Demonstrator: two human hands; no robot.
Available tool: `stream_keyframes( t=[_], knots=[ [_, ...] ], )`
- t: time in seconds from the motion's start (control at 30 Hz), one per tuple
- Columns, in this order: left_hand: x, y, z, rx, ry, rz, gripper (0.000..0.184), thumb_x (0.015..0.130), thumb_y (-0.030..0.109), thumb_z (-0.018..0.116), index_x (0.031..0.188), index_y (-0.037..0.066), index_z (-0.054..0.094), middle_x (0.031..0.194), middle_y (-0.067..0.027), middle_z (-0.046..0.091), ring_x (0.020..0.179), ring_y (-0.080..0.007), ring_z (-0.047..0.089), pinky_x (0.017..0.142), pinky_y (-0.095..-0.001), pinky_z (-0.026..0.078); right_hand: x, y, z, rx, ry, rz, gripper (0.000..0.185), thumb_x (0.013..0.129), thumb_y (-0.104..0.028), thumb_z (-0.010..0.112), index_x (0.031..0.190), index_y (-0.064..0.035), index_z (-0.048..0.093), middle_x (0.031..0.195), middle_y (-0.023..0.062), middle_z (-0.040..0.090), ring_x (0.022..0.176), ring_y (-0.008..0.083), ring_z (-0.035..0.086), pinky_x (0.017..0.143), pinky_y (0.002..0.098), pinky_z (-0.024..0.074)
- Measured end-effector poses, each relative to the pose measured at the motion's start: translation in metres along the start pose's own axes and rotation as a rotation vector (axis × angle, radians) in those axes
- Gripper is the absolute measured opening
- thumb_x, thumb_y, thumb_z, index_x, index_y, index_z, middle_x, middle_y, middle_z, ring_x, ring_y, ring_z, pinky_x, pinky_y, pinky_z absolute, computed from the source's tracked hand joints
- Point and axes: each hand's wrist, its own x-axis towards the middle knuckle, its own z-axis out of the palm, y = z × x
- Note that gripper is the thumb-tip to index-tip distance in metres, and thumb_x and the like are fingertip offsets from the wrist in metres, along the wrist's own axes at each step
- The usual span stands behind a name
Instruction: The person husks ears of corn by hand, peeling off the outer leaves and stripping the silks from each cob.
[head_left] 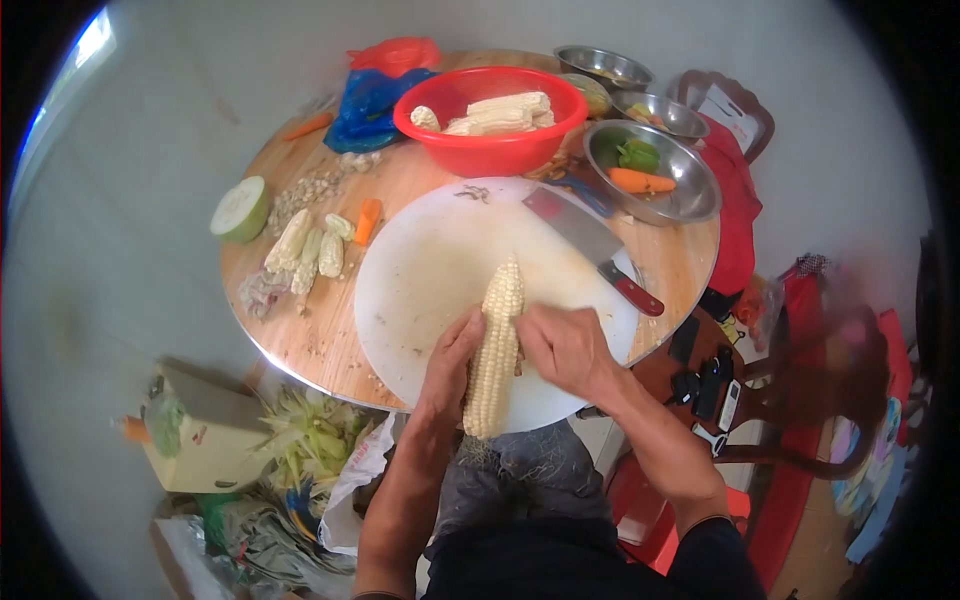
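A pale husked corn cob point(494, 350) stands tilted over the near part of the round white cutting board point(420, 260). My left hand point(452, 362) is closed around the cob's left side, with the thumb toward me hidden in part. My right hand point(568, 350) is curled into a pinch against or right beside the cob's other side; whatever its fingers hold is hidden. On the board's far right lies a cleaver point(580, 228) with a red-brown handle, pointing away from me.
Beyond the board stands a red basin point(490, 150) with corn cobs. Steel bowls point(690, 195) sit at the right, one with a carrot point(642, 181) and green pepper point(638, 155). Left are small corn pieces point(305, 252) and a cut gourd point(240, 210). Husks point(315, 430) lie below.
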Motion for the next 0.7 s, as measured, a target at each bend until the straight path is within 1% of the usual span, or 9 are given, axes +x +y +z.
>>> stream_keyframes(
  t=[0.07, 0.13, 0.23, 0.3, 0.37, 0.43, 0.53, 0.6, 0.7],
  knots=[
    [0.001, 0.0, 0.0, -0.03, 0.066, -0.007, 0.046, 0.107, 0.043, 0.05, 0.125, 0.001, 0.059, 0.097, -0.0092, 0.068, 0.08, -0.0168, 0.066, 0.073, -0.0299, 0.053, -0.013, -0.011, -0.003, 0.083, -0.033, -0.187, 0.021, 0.094, -0.007, 0.063, 0.076, -0.0017, 0.054, 0.063, 0.0163, 0.052, 0.058, 0.0361, 0.059, 0.053, 0.0421, 0.0449],
    [0.005, -0.002, -0.004, -0.009, 0.074, -0.022, 0.046, 0.107, 0.042, 0.051, 0.125, 0.001, 0.059, 0.098, -0.0087, 0.068, 0.08, -0.0173, 0.066, 0.073, -0.0302, 0.054, -0.015, -0.018, -0.006, 0.106, -0.053, -0.206, 0.02, 0.093, -0.007, 0.064, 0.076, -0.002, 0.056, 0.062, 0.0149, 0.053, 0.056, 0.0363, 0.059, 0.053, 0.0431, 0.0453],
    [0.003, 0.0, -0.002, 0.001, 0.043, -0.054, 0.046, 0.107, 0.042, 0.05, 0.125, 0.001, 0.06, 0.098, -0.0092, 0.068, 0.079, -0.0179, 0.066, 0.072, -0.0307, 0.055, -0.004, -0.016, -0.007, 0.047, 0.059, -0.159, 0.019, 0.095, -0.01, 0.063, 0.08, -0.0013, 0.058, 0.063, 0.0163, 0.055, 0.057, 0.0375, 0.058, 0.053, 0.0427, 0.0452],
    [0.005, 0.001, -0.001, -0.005, -0.001, -0.051, 0.047, 0.107, 0.043, 0.049, 0.127, 0.001, 0.059, 0.098, -0.0094, 0.068, 0.079, -0.018, 0.066, 0.072, -0.0309, 0.055, 0.009, -0.01, -0.009, 0.018, 0.062, 0.205, 0.017, 0.099, -0.018, 0.061, 0.088, -0.0042, 0.059, 0.071, 0.0173, 0.062, 0.067, 0.04, 0.063, 0.059, 0.0477, 0.0493],
    [0.005, 0.003, 0.0, -0.015, -0.034, -0.045, 0.048, 0.108, 0.043, 0.048, 0.128, 0.001, 0.059, 0.097, -0.0097, 0.067, 0.079, -0.0181, 0.066, 0.071, -0.0311, 0.055, 0.018, -0.01, -0.01, 0.02, 0.008, 0.256, 0.018, 0.1, -0.019, 0.059, 0.09, -0.0036, 0.06, 0.071, 0.0185, 0.063, 0.068, 0.0411, 0.063, 0.061, 0.0489, 0.0494],
    [0.002, 0.005, 0.004, -0.032, 0.039, -0.079, 0.048, 0.108, 0.042, 0.046, 0.129, 0.001, 0.059, 0.099, -0.0105, 0.068, 0.078, -0.0184, 0.066, 0.071, -0.0314, 0.055, 0.018, -0.009, -0.006, 0.026, -0.056, 0.308, 0.019, 0.101, -0.02, 0.058, 0.092, -0.0031, 0.06, 0.072, 0.0196, 0.064, 0.07, 0.0422, 0.064, 0.063, 0.0501, 0.0495],
    [0.0, 0.005, 0.003, -0.028, 0.104, -0.062, 0.047, 0.108, 0.041, 0.046, 0.131, 0.001, 0.058, 0.101, -0.011, 0.068, 0.082, -0.0175, 0.065, 0.073, -0.0303, 0.054, 0.006, -0.007, 0.0, 0.04, -0.045, 0.177, 0.02, 0.101, -0.021, 0.057, 0.094, -0.0032, 0.06, 0.072, 0.0199, 0.063, 0.07, 0.0413, 0.064, 0.066, 0.05, 0.0499],
    [0.002, 0.001, 0.0, -0.031, 0.114, -0.032, 0.046, 0.109, 0.039, 0.045, 0.132, 0.001, 0.058, 0.102, -0.0104, 0.068, 0.084, -0.0169, 0.064, 0.075, -0.0299, 0.054, -0.006, -0.013, -0.003, 0.03, -0.082, -0.039, 0.018, 0.1, -0.012, 0.06, 0.086, 0.0, 0.057, 0.071, 0.0214, 0.057, 0.064, 0.0401, 0.06, 0.058, 0.0441, 0.0468],
    [0.005, 0.002, -0.003, -0.035, 0.073, -0.014, 0.045, 0.109, 0.037, 0.044, 0.134, 0.002, 0.057, 0.104, -0.009, 0.067, 0.088, -0.0156, 0.063, 0.078, -0.0291, 0.052, -0.021, -0.017, 0.0, 0.109, -0.056, -0.017, 0.017, 0.099, -0.011, 0.061, 0.086, -0.0009, 0.057, 0.072, 0.0199, 0.059, 0.065, 0.0405, 0.061, 0.058, 0.0431, 0.048]
  ],
)
